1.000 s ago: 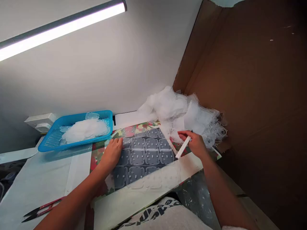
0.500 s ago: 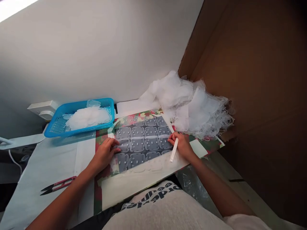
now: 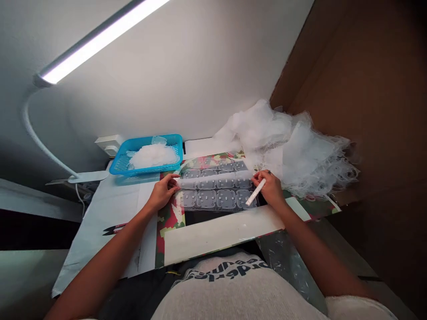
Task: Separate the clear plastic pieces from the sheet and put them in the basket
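A translucent plastic sheet (image 3: 216, 198) with rows of rounded-square outlines lies over a dark panel on a camouflage-patterned board (image 3: 207, 235). My left hand (image 3: 163, 191) pinches the sheet's left edge. At its right edge, my right hand (image 3: 271, 190) grips it between thumb and fingers. A slim white stick (image 3: 255, 193) also sits in my right hand, slanting down over the sheet's right side. The middle of the sheet bows up and catches the light. Below its front edge a black strip of the panel (image 3: 203, 217) is uncovered.
A blue basket (image 3: 180, 153) with white translucent pieces (image 3: 153, 155) stands at the back left. Behind my right hand rises a large heap of similar pieces (image 3: 310, 155). Thread snips (image 3: 115, 229) lie left of the board. A lit lamp (image 3: 103, 44) hangs above; cardboard (image 3: 367, 98) stands right.
Both hands have shifted the sheet away from me and raised it, baring a black strip at the board's front. My view has turned left and up, bringing the lamp into sight.
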### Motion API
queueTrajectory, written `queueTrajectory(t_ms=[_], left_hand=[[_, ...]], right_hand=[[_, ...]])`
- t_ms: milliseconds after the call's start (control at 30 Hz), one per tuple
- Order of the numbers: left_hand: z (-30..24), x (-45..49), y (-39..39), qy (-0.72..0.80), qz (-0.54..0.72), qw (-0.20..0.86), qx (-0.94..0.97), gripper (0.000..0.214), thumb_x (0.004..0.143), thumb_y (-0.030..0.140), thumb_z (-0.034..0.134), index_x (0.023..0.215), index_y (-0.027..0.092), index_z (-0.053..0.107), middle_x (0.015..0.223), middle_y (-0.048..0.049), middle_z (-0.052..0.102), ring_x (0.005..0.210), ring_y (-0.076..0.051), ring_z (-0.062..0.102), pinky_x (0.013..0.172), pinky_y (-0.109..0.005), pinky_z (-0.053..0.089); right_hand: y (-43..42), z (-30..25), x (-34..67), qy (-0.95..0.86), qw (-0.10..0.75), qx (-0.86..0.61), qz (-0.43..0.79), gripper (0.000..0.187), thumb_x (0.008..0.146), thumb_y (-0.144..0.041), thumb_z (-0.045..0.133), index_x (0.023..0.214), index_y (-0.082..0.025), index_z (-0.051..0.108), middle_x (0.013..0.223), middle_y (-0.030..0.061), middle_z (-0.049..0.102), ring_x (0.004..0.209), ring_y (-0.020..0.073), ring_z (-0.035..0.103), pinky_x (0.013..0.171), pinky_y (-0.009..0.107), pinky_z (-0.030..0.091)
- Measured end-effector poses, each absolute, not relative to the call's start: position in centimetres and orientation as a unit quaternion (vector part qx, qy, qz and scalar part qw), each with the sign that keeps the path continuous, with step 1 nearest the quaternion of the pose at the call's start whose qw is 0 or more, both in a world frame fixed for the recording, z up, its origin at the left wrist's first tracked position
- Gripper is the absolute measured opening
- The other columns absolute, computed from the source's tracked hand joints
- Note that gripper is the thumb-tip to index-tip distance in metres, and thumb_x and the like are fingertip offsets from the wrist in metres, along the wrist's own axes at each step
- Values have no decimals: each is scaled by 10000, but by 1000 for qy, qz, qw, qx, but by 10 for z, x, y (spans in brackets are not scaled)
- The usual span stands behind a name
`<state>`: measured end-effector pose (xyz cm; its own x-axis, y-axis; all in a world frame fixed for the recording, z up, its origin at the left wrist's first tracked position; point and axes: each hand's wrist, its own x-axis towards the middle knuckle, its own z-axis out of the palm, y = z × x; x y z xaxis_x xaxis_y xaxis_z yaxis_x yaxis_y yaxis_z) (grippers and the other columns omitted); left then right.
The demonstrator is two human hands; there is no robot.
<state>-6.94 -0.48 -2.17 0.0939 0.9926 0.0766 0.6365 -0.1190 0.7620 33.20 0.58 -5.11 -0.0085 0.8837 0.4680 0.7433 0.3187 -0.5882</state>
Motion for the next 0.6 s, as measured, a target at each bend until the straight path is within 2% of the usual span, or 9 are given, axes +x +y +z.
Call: queueTrajectory(t_ms=[133,267,333,400,500,600], left_hand=[[-22,-78,-21,577,320,327,676,431,863,344,512,1267,196,500,951,-44,628,866,-185,617,789,-335,505],[-27,-80,-41,509,282,160,797,391,799,357,670,1149,221,562,1206,-98,541,1125,-259,526,933,-420,474],[-31,-77,-46,440,225,88,865,258,819,312,670,1051,225,597,1223,-93,532,1156,-267,486,965,-426,449],[-34,-72,-47,400,194,57,894,80,913,240,536,955,203,593,1125,-91,573,1062,-235,513,917,-389,458],[-30,-66,-47,395,188,56,897,231,959,163,371,792,183,529,891,-68,591,838,-190,519,796,-329,446],[-17,-71,-59,419,151,135,885,207,917,136,379,762,192,505,783,-25,567,708,-161,485,676,-268,402]], right_hand=[[-30,-46,341,-734,358,-573,68,301,859,-389,584,669,-230,414,796,57,615,696,209,580,655,329,435],[-56,-51,346,-825,284,-455,176,312,825,-329,668,658,-221,428,1108,96,673,998,264,628,786,375,507],[-58,-54,344,-828,292,-439,188,283,849,-307,645,656,-219,456,1162,100,667,1083,273,608,855,408,513],[-57,-55,340,-814,320,-447,186,243,892,-302,585,677,-218,511,1069,105,690,1039,261,627,871,419,513],[-55,-44,336,-789,336,-456,237,288,915,-330,548,655,-211,513,893,81,699,814,212,649,743,361,522],[-66,-23,335,-752,291,-456,378,408,883,-367,600,582,-205,376,786,39,689,642,154,584,602,286,464]])
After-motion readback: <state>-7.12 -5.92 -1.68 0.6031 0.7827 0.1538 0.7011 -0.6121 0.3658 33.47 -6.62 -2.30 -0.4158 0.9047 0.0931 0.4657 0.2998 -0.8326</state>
